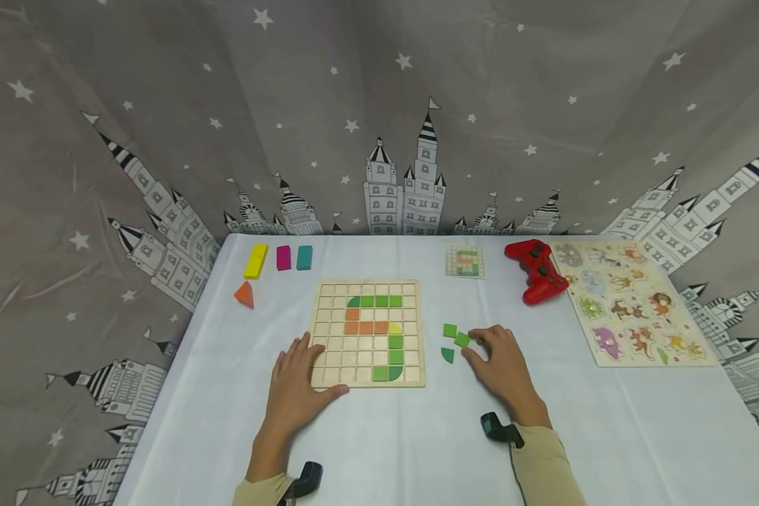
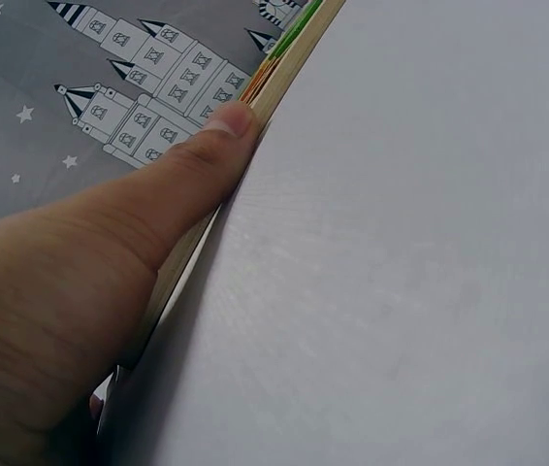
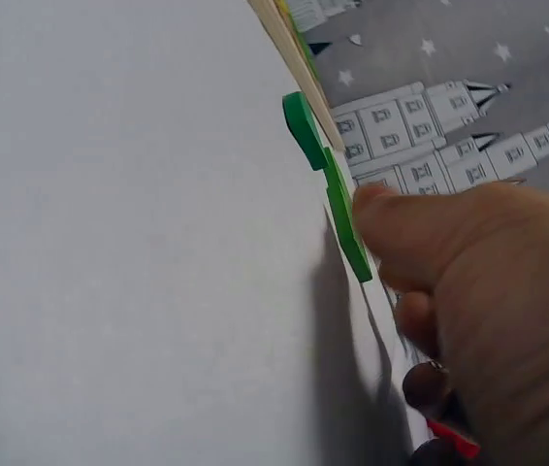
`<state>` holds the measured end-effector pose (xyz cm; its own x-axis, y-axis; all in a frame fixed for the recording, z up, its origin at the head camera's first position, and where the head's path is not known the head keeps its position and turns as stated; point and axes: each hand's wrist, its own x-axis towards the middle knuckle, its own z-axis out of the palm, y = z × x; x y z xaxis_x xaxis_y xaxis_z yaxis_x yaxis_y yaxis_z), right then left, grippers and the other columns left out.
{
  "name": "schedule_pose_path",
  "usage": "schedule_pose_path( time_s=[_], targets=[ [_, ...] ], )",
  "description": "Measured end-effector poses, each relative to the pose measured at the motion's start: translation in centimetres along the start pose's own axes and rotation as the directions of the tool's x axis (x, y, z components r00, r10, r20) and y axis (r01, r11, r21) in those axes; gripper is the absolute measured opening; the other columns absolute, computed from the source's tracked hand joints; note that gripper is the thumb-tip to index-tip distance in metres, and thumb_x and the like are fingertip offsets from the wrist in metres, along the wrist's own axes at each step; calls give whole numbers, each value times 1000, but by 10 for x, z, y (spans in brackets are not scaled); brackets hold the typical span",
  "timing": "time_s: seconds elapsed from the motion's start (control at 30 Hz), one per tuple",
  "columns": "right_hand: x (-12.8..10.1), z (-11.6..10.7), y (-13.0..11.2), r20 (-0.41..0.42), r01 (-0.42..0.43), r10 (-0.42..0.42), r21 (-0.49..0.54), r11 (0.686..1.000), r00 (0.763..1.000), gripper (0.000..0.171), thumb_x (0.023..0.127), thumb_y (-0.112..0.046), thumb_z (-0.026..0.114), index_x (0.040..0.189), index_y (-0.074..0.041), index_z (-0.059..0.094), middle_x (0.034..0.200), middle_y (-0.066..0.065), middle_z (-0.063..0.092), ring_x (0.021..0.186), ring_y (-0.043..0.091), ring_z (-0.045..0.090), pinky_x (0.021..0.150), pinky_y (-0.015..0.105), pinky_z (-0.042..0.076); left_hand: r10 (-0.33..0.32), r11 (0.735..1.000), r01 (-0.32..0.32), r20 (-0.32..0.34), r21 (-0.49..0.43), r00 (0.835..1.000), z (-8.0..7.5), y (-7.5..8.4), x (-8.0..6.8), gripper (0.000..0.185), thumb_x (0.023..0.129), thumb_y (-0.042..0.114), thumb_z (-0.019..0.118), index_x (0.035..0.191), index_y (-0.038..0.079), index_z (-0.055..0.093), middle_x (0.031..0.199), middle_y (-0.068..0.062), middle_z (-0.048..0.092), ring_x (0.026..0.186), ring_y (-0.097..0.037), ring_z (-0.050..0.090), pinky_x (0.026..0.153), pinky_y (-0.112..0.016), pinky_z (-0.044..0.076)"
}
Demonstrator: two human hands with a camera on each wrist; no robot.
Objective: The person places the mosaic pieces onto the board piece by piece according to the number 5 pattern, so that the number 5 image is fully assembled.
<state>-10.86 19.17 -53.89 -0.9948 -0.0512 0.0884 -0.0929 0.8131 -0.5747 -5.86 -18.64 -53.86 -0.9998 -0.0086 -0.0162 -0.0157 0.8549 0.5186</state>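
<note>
My left hand (image 1: 294,390) rests at the near-left corner of a wooden grid board (image 1: 335,358), fingers spread along its left side and thumb on the front edge. Green, orange and yellow tiles form a curving figure on the board. Right of it, my right hand (image 1: 500,362) pinches a green square tile (image 1: 461,339) at its edge between thumb and forefinger. Another green square tile (image 1: 450,329) lies just behind, and a dark green quarter-round tile (image 1: 447,355) in front. In the right wrist view, the thumb (image 3: 376,218) overlaps the green tile's side (image 3: 349,233).
At the back left lie a yellow block (image 1: 256,261), a magenta block (image 1: 283,258), a teal block (image 1: 304,258) and an orange wedge (image 1: 244,294). A small pattern card (image 1: 464,262), a red game controller (image 1: 536,272) and an animal puzzle board (image 1: 632,309) occupy the back right.
</note>
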Motion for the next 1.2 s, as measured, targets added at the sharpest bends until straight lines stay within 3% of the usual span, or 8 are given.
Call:
schedule_pose_path(
  time_s=[0.33,0.6,0.87,0.97,1.2],
  targets=[
    [3,5,0,-23,17,-18,-48,999,1000,32,91,-24,76,117,-7,73,102,10,66,97,27,57,83,42,49,7,1000,-7,-23,8,1000,1,-2,0,96,71,67,81,144,13,51,166,-18,32,155,-41,23,126,-63,12],
    [1,10,-4,-69,34,-35,-20,999,997,31,90,-22,76,115,-5,70,98,8,62,94,24,54,82,41,47,-10,1000,10,6,1,1000,1,-2,0,96,71,66,82,145,13,51,167,-18,30,156,-40,20,126,-63,11],
    [-8,27,-34,-75,183,-178,64,981,981,28,89,-23,79,113,-11,70,96,2,62,92,17,54,80,37,49,-8,1000,8,-7,2,1000,2,-3,-3,94,70,64,83,142,13,52,166,-18,32,155,-41,22,125,-64,13],
    [-13,37,-52,-48,268,-265,89,959,963,26,90,-26,79,111,-13,71,95,-1,62,90,13,53,82,36,49,-6,1000,6,-7,-3,1000,1,-2,-4,94,70,64,84,142,13,52,166,-18,31,155,-41,22,125,-64,12],
    [-20,57,-94,29,448,-451,83,890,892,23,91,-28,77,111,-16,72,96,-5,62,87,10,50,81,31,47,3,1000,-3,8,-2,1000,0,-2,-1,95,71,64,82,144,12,50,167,-18,30,156,-40,20,126,-63,12]
  ],
)
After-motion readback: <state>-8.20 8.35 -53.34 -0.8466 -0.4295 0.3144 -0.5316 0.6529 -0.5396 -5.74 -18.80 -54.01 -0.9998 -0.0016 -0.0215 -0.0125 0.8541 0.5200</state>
